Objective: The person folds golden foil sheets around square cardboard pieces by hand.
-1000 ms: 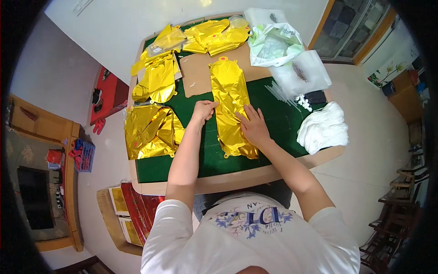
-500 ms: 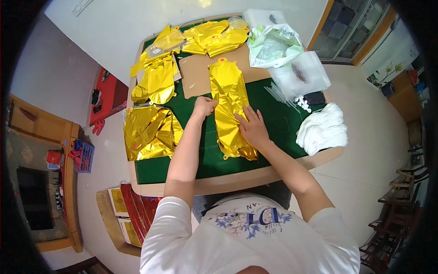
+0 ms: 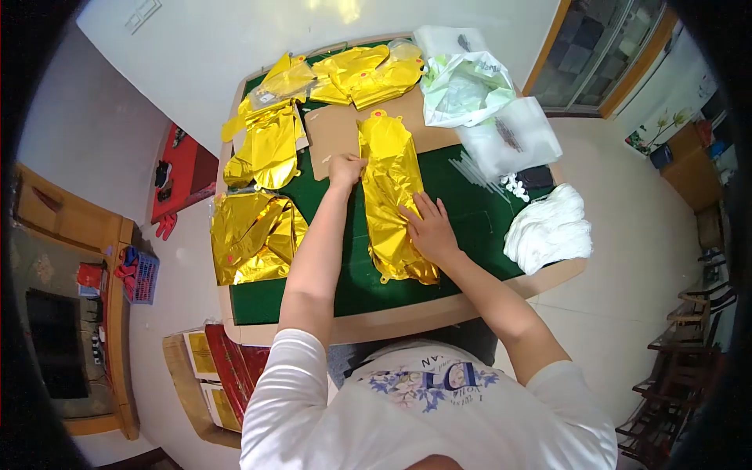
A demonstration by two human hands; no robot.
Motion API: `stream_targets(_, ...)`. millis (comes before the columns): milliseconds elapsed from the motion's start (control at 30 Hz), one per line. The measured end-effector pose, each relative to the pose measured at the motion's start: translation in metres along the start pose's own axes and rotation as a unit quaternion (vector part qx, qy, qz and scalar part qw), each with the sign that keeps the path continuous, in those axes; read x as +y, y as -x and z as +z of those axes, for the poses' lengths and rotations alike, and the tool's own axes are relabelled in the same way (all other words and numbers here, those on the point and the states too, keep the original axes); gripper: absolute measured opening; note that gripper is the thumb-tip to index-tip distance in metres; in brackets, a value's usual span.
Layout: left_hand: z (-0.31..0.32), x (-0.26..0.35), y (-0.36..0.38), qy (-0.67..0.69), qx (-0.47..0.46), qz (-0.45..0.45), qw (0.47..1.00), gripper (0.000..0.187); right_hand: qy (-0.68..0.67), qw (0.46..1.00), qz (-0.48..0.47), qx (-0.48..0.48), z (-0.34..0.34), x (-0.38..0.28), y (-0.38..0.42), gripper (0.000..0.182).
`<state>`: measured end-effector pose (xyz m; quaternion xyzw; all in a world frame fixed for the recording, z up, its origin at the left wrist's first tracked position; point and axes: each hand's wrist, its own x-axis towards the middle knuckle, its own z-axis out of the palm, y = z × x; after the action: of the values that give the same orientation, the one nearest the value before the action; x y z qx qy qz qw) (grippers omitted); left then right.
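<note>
A gold foil balloon [image 3: 389, 168], uninflated and creased, lies lengthwise in front of me, its far end over a brown cardboard sheet and its near part over green cloth. My left hand [image 3: 345, 169] is closed at its left edge, with the fingertips pinching the foil. Flat against the right edge rests my right hand [image 3: 433, 229], fingers spread on the foil. Small tabs stick out at the balloon's ends, and a red dot marks the far one.
More gold foil balloons lie at the left [image 3: 258, 239] and back [image 3: 368, 74]. On the right are a white-green plastic bag [image 3: 468, 90], clear packs [image 3: 513, 141], thin white sticks [image 3: 478, 172], small white pieces [image 3: 515, 186] and a white string bundle [image 3: 550, 229]. The wooden table edge [image 3: 407, 323] is nearest me.
My left hand has slid farther up the balloon's left edge, away from me. The right hand keeps its place on the foil. The whole view has shifted slightly.
</note>
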<state>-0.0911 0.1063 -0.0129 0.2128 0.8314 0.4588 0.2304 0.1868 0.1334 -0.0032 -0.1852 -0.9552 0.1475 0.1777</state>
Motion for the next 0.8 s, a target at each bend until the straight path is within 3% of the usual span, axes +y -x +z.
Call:
stream_targets(33,0.001,0.01,0.009,0.002,0.0,0.002,1.0,0.019,0.002,1.0,-0.001,0.001,0.0,0.0,0.0,0.042)
stream_targets(100,-0.001,0.037,0.045,-0.188,0.182,0.186,0.947,0.018,0.0,1.0,0.003,0.012,0.002,0.001,0.001,0.04)
stream_targets(133,0.0,0.037,0.049,-0.251,0.122,0.213,0.936,0.027,0.0,1.0,0.003,0.013,0.001,0.0,0.0,0.04)
stream_targets(167,0.002,0.03,0.048,-0.252,0.122,0.214,0.936,0.027,-0.002,1.0,0.003,0.008,0.0,0.0,-0.001,0.04)
stream_targets(233,0.005,0.014,0.048,-0.34,0.062,0.378,0.859,0.034,-0.006,1.0,0.005,0.002,0.001,-0.001,0.0,0.04)
stream_targets(267,0.007,0.009,0.048,-0.359,-0.005,0.291,0.887,0.045,-0.005,1.0,0.002,0.005,0.001,0.0,0.0,0.039)
stream_targets(500,0.01,0.0,0.048,-0.422,0.004,0.265,0.867,0.058,0.01,1.0,-0.006,0.015,0.003,0.0,0.001,0.04)
stream_targets(600,0.006,-0.002,0.051,-0.387,0.043,0.299,0.871,0.05,0.0,1.0,-0.004,0.014,0.004,0.001,0.0,0.04)
stream_targets(667,-0.006,-0.004,0.06,-0.234,0.066,0.308,0.92,0.039,0.005,1.0,-0.002,0.011,0.002,0.001,0.001,0.041)
stream_targets(800,-0.024,-0.019,0.117,-0.19,0.044,0.343,0.919,0.031,0.009,1.0,-0.002,0.015,0.004,0.001,0.0,0.041)
